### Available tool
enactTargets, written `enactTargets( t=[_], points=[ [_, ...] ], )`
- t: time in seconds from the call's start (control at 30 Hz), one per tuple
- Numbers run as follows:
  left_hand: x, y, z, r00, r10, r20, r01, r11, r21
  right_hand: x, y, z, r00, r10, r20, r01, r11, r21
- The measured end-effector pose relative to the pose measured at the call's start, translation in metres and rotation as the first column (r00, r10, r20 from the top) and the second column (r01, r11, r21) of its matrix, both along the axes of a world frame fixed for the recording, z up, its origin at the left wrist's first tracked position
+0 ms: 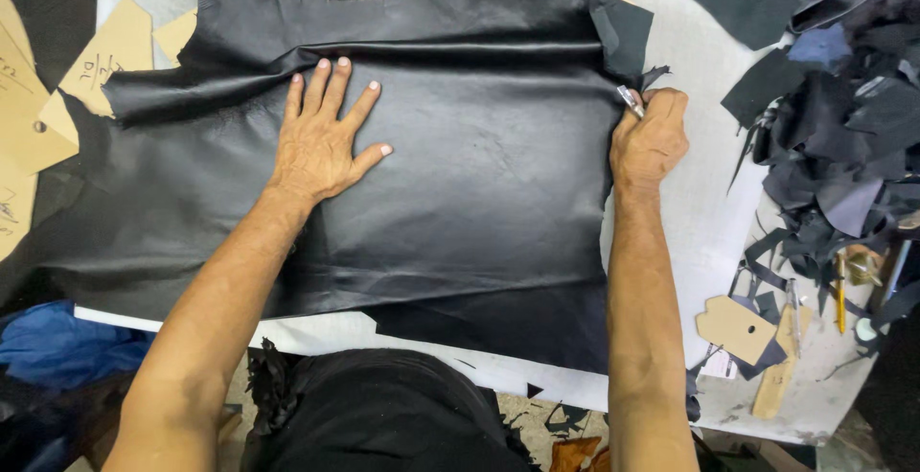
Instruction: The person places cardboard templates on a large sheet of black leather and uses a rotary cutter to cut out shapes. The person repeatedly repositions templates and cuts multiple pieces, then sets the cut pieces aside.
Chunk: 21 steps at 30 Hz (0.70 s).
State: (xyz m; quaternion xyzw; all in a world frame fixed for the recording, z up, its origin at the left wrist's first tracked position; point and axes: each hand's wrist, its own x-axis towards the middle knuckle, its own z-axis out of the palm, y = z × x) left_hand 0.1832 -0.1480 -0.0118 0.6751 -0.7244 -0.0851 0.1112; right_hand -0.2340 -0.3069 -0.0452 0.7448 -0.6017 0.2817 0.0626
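The left hand [321, 141] lies flat with fingers spread on the black leather hide [460, 194] covering the pale worktop [709, 232], while the right hand [652, 137] is closed around a silver pen [630, 100] at the hide's right edge, with tan card patterns [105, 55] at the far left.

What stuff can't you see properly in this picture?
Head view only:
- Tool in the right hand: the fist hides all but a small metal end, so its kind is unclear.
- Table under the black leather: covered by the sheet and the flat left hand.
- Card patterns: partly under the leather, others cut off by the left edge.
- Scrap pile: pieces overlap and run off the right edge.
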Motion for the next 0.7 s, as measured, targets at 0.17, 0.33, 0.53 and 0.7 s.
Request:
enactTargets(
  t=[0.17, 0.33, 0.53, 0.7],
  points=[
    [-0.021, -0.002, 0.003, 0.997, 0.064, 0.033, -0.064, 0.998, 0.013, -0.008, -0.005, 0.002, 0.958, 0.062, 0.280, -0.096, 0.989, 0.109],
    [-0.115, -0.007, 0.000, 0.997, -0.058, -0.050, 0.063, 0.992, 0.109, -0.021, -0.012, 0.005, 0.862, -0.005, 0.508, -0.201, 0.915, 0.350],
    [-0.270, 0.018, 0.004, 0.739, -0.666, -0.102, 0.673, 0.722, 0.160, -0.019, -0.009, -0.005, 0.829, 0.060, 0.556, -0.191, 0.964, 0.182],
    [-0.287, 0.036, -0.016, 0.328, -0.928, -0.176, 0.945, 0.321, 0.065, -0.015, -0.011, -0.003, 0.880, 0.068, 0.471, -0.178, 0.965, 0.192]
  ],
)
